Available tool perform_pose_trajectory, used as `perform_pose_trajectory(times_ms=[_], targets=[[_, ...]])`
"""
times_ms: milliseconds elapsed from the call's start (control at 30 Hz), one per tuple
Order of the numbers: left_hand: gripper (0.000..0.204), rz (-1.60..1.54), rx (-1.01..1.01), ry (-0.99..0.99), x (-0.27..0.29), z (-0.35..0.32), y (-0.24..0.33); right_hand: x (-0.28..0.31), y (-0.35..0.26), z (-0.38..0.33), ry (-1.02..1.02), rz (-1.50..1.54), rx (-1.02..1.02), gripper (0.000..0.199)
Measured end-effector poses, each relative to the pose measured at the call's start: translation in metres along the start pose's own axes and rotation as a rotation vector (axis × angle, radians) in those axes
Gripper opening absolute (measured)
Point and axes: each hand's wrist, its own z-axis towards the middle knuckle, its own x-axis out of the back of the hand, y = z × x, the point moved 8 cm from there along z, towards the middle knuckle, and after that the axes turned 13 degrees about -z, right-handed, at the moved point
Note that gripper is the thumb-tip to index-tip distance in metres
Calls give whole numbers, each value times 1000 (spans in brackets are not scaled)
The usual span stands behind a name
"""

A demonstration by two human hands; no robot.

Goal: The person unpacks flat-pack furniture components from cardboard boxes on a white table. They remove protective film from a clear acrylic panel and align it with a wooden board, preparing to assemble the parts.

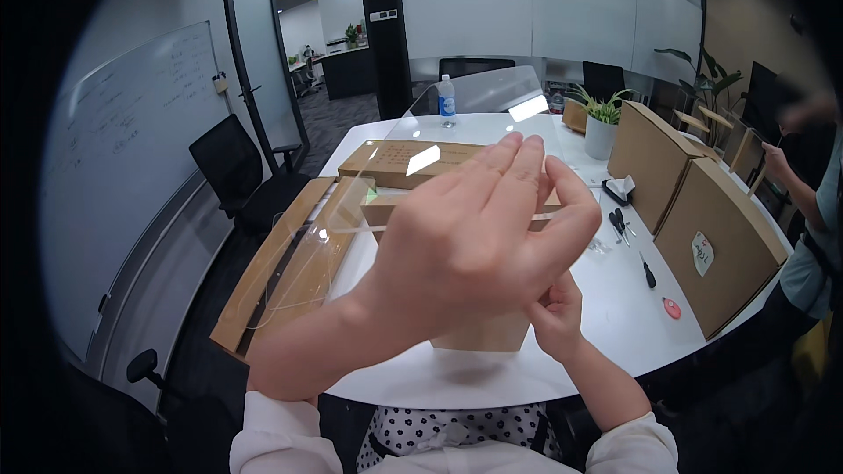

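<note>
Close to the camera, my left hand [483, 228] is raised with its back showing, fingers pressed together and thumb bent toward them. Whatever lies in its grasp is hidden. Behind it a clear flat panel [479, 101] stands tilted, with light glinting off it; the hand covers part of the panel. Lower and to the right, my right hand [559, 316] has curled fingers beside a tan box-like piece [479, 335] at the near side of the white table [395, 382]. What its fingertips pinch, if anything, is out of sight.
Flat cardboard [281, 268] lies at left, under clear film; a cardboard box [404, 158] lies behind. Screwdrivers [648, 272], a red round item [672, 308], a water bottle [447, 101] and a potted plant [601, 127] share the table. Tall cardboard boxes [716, 241] stand right; another person [817, 211] is beyond.
</note>
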Motion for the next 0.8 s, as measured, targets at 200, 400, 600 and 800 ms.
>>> perform_pose_trajectory(times_ms=[200,400,600,800], targets=[[14,55,67,-49,-10,-3,14,-5,-11,-6,1,-56,128,43],[12,55,85,-93,-27,-8,25,2,-68,9,117,-454,394,75],[10,61,61,-154,-32,-13,27,15,-83,34,91,-659,445,73],[14,-19,30,-133,-33,-19,28,6,-95,54,-136,-396,305,49]])
